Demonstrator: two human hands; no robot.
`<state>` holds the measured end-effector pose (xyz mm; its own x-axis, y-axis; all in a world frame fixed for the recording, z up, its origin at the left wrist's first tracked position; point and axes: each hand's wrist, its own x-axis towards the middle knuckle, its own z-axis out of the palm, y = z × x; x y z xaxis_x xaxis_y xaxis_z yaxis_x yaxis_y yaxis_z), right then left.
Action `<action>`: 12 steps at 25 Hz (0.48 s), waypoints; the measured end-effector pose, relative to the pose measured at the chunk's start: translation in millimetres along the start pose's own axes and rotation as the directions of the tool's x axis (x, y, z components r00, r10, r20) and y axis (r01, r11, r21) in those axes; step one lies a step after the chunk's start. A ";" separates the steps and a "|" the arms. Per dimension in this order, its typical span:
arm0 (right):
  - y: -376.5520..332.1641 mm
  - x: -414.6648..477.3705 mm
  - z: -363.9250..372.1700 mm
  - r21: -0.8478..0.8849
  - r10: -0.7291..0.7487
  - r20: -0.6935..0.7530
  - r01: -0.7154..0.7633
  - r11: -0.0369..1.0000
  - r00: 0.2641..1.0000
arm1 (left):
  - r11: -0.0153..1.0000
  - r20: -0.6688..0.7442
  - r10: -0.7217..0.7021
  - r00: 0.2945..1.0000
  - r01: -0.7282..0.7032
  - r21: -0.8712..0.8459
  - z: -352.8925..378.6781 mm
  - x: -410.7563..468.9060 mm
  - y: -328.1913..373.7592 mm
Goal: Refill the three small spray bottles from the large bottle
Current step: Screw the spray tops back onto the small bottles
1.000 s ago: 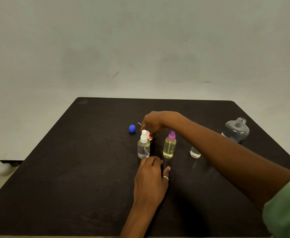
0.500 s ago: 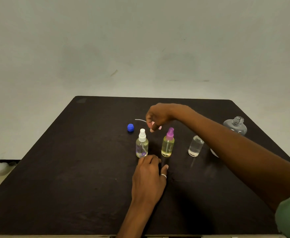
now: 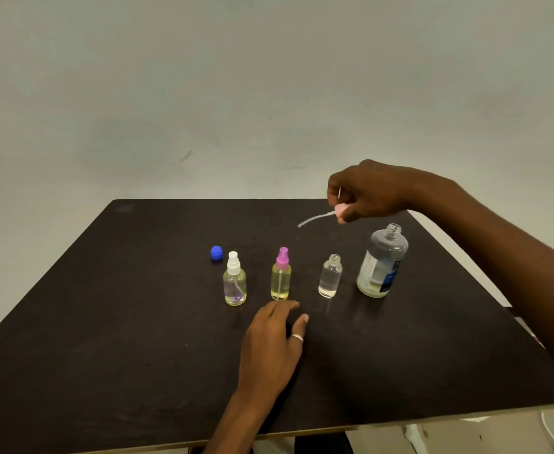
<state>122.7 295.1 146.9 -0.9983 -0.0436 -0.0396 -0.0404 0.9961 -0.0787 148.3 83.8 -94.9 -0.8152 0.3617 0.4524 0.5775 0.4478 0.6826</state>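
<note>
Three small bottles stand in a row on the dark table (image 3: 105,322): one with a white spray top (image 3: 234,283), one with a pink spray top (image 3: 281,276), and an uncapped clear one (image 3: 330,276). The large open bottle (image 3: 382,262) with a blue label stands to their right. My right hand (image 3: 367,191) is raised above and behind the uncapped bottle and pinches a pink spray top (image 3: 338,211) whose thin tube trails to the left. My left hand (image 3: 275,342) rests on the table just in front of the pink-topped bottle, fingers relaxed.
A blue cap (image 3: 216,252) lies on the table behind the white-topped bottle. A pale wall rises behind the table. The table's near edge runs along the bottom, with light floor at the lower right.
My right hand has lifted the pink spray top from behind the white-topped bottle and carried it up and to the right. My left hand has stayed on the table.
</note>
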 end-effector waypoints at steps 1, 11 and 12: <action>3.4 -8.0 -0.8 -0.008 -0.005 0.002 0.005 1.000 1.000 | 0.999 0.015 0.011 1.000 -0.010 -0.049 7.7 1.0 8.9; 19.2 -28.9 15.4 -0.102 -0.060 -0.043 0.055 0.993 0.997 | 0.911 0.142 -0.269 0.953 0.299 -0.283 71.3 58.0 39.6; 19.5 -27.5 18.6 -0.111 -0.061 -0.043 0.056 0.992 0.997 | 0.911 0.134 -0.264 0.955 0.293 -0.289 74.7 61.4 38.0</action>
<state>150.1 314.3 127.9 -0.9948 -0.1013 0.0081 -0.1010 0.9944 0.0300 123.5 184.1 -84.0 -0.9253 0.3368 0.1744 0.2745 0.2774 0.9207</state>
